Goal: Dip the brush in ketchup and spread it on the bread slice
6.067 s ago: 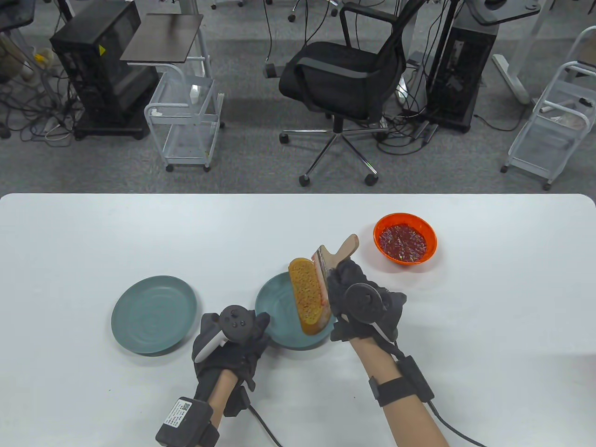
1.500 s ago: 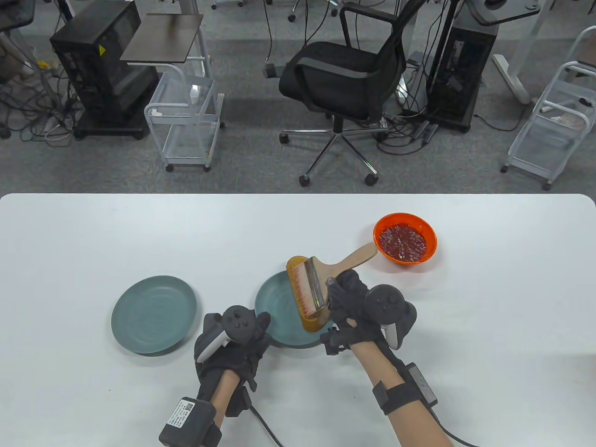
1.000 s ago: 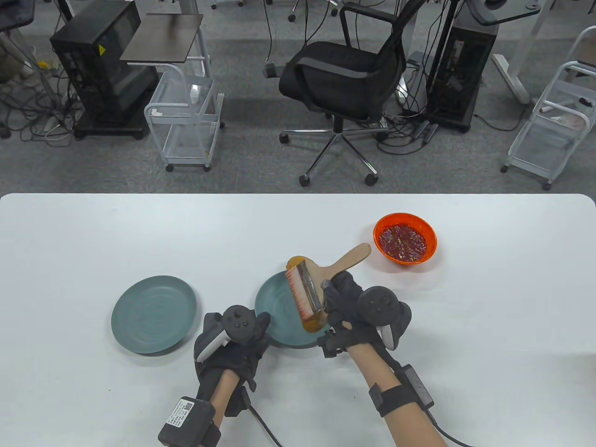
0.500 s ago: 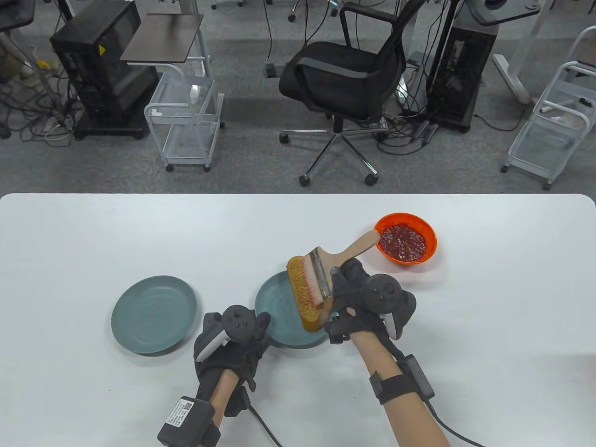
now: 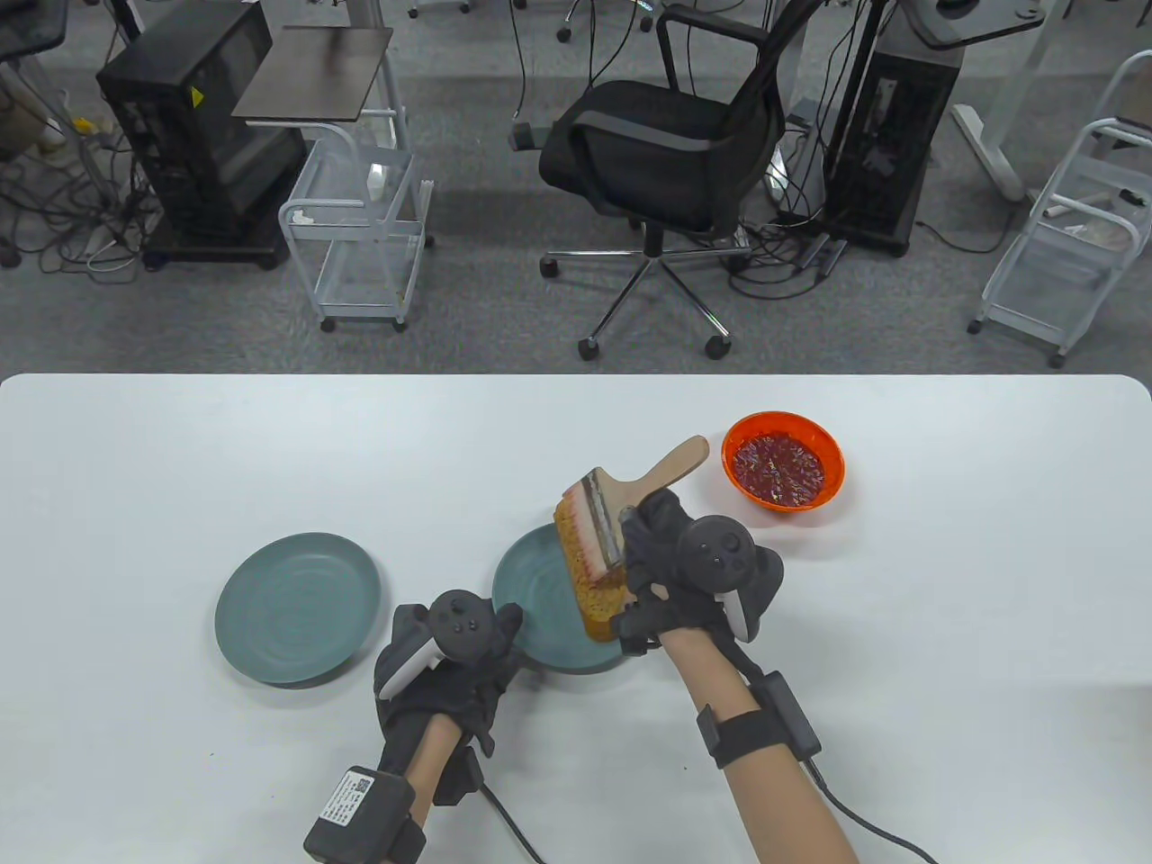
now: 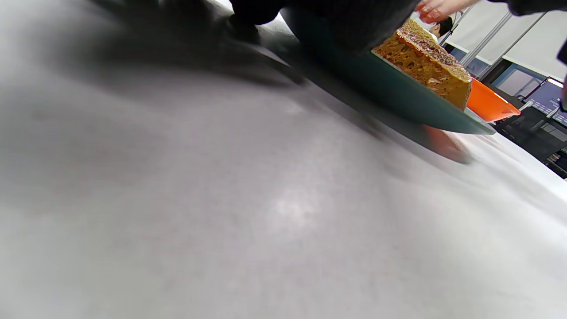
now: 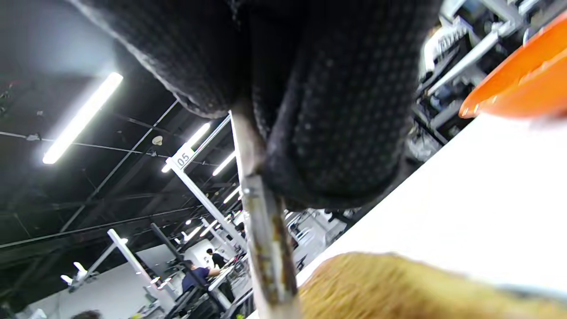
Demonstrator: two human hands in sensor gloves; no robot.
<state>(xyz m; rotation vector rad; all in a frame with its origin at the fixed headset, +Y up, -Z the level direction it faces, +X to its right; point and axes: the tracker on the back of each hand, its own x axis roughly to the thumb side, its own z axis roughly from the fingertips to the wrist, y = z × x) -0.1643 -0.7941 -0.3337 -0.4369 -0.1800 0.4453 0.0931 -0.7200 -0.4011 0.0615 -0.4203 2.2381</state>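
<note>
On bread slice [image 5: 589,576]: right hand [image 5: 684,576] grips brush [image 5: 605,522]; left hand [image 5: 450,657] holds plate [image 5: 531,612] rim.

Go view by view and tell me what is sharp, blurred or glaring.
Table view: evenly lit, sharp; brush and bread slice crisp. Left wrist view: table blurred, only the bread in focus. Right wrist view: right hand dark and close, ceiling lights glaring, bread soft.

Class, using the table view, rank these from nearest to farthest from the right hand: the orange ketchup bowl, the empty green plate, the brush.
1. brush, gripped in the right hand.
2. orange ketchup bowl, beyond it, rightward.
3. empty green plate, far left.
</note>
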